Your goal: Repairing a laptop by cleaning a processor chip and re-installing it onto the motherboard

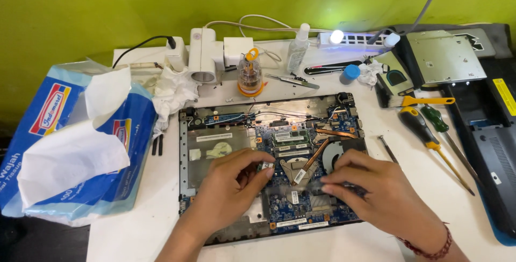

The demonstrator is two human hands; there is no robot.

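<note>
Head camera looks down on a white worktable (156,229) where an opened laptop base with a blue circuit board and copper heat pipes (271,165) lies flat, its underside cover off. Both bare hands rest on the board's middle. The left hand (228,189) has its fingers curled, thumb and forefinger tips pinched close together on a small component beside the silver heat-sink plate (295,171); what sits between the fingertips is too small to make out. The right hand (376,192), with a red braided bracelet (430,248) at the wrist, is closed around a small dark object (317,186) held against the board just right of that plate; its kind cannot be told.

Left of the laptop base lies a blue and white soft pack of tissues (70,143) with a white sheet pulled up from it. Behind the laptop base stand a white multi-plug adapter (207,52), a small clear bottle with an orange ring cap (250,73), and a clear spray bottle (297,49) lying near a white power strip with a lit lamp (349,39). To the right, well apart from the hands, lie a yellow-handled brush (414,99), a black and yellow screwdriver (430,141) and a green-handled screwdriver (443,130), with a silver optical drive (446,57) beyond them.
</note>
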